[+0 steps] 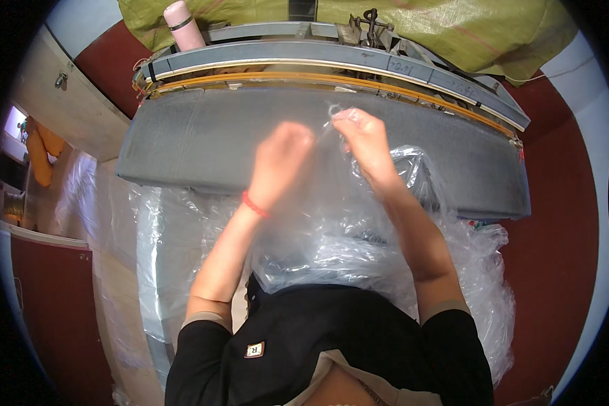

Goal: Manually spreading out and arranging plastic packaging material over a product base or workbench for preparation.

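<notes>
Because the film (331, 260) lies in slack, crumpled folds close against the shirt (331, 311) and spills down to the right, its loose bulk seems best kept from dragging on the part being worked, perhaps by leaving some slack between lap and fingers. From there it rises as a thin, hazy sheet between the forearms, toward the hands raised over the grey bench (203, 128). The left hand (284, 152) has its fingers curled in, but it is blurred, and I cannot tell whether any film is caught in it. The right hand (364, 132), just beside it and a little farther out, has thumb and fingers drawn together on a wisp of film at the tips. So flimsy a sheet probably clings to itself and creases readily, so a light, flat pinch and an even pull should serve better than a hard tug, with both hands level so neither side tears. Beyond the hands run the orange strip (264, 76) and the steel rail (250, 53), with the clamp (370, 27) behind; film would best stay well short of that hardware, where it could snag.
</notes>
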A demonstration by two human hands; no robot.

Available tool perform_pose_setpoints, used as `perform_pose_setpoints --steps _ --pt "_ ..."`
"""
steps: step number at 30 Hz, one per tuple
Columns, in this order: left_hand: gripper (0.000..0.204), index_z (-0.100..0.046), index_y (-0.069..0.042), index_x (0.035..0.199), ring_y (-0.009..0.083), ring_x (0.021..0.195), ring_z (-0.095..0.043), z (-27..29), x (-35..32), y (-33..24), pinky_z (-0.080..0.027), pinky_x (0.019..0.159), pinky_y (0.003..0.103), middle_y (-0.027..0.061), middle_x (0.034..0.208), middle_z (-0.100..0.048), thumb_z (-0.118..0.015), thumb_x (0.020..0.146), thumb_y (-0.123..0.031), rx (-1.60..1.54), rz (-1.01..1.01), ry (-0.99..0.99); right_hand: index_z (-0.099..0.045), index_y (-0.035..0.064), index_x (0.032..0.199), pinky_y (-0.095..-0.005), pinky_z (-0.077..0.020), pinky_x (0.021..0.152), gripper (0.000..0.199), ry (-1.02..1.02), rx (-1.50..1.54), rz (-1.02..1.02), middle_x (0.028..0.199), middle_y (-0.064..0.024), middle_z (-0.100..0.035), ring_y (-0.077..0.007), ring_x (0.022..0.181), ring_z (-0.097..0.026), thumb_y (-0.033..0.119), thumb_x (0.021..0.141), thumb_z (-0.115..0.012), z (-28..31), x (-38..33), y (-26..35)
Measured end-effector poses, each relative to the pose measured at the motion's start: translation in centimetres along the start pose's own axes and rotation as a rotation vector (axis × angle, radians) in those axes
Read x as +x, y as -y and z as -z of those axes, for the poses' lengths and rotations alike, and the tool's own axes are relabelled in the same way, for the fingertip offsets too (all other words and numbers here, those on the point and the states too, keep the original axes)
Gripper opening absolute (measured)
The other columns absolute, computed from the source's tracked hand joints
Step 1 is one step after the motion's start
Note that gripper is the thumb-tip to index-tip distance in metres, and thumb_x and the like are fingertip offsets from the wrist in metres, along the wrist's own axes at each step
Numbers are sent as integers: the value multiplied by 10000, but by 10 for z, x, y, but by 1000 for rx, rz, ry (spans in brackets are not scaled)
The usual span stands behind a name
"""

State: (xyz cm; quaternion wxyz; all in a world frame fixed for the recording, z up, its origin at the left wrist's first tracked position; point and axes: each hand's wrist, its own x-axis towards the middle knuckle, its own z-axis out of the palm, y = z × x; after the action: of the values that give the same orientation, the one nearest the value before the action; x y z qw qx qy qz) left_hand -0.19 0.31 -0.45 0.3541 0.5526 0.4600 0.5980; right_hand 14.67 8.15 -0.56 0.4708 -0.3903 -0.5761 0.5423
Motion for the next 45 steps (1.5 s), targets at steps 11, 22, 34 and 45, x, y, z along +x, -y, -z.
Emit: perform_pose_setpoints --steps 11,22,34,45 --pt "150 -588 21 834 148 604 -520 15 -20 -10 -400 557 281 128 664 -553 -552 845 -125 372 -15 212 -621 52 825 -172 -330 448 71 -308 -82 293 677 50 -557 -8 527 -417 121 809 -615 32 12 0" --pt "156 -591 6 746 275 573 -529 72 -71 1 -414 536 333 148 638 -543 -594 798 -142 681 49 369 -628 20 855 -191 -387 556 103 -638 -236 473 742 30 -593 -35 623 -478 109 810 -601 167 34 51" --pt "68 -572 -14 821 360 702 -546 294 -173 7 -430 594 379 186 794 -569 -571 756 -38 1423 232 -135 -663 26 828 -242 -410 507 131 -1072 -284 457 778 -23 -632 -101 631 -554 119 744 -624 364 16 83" --pt "456 -492 -18 1166 312 1049 -517 476 -224 -41 -391 925 382 152 1116 -557 -524 712 10 1742 382 -452 -658 -35 764 -356 -470 676 463 -1389 -1238 -138 834 -162 -652 -267 793 -628 400 749 -501 558 -17 74"
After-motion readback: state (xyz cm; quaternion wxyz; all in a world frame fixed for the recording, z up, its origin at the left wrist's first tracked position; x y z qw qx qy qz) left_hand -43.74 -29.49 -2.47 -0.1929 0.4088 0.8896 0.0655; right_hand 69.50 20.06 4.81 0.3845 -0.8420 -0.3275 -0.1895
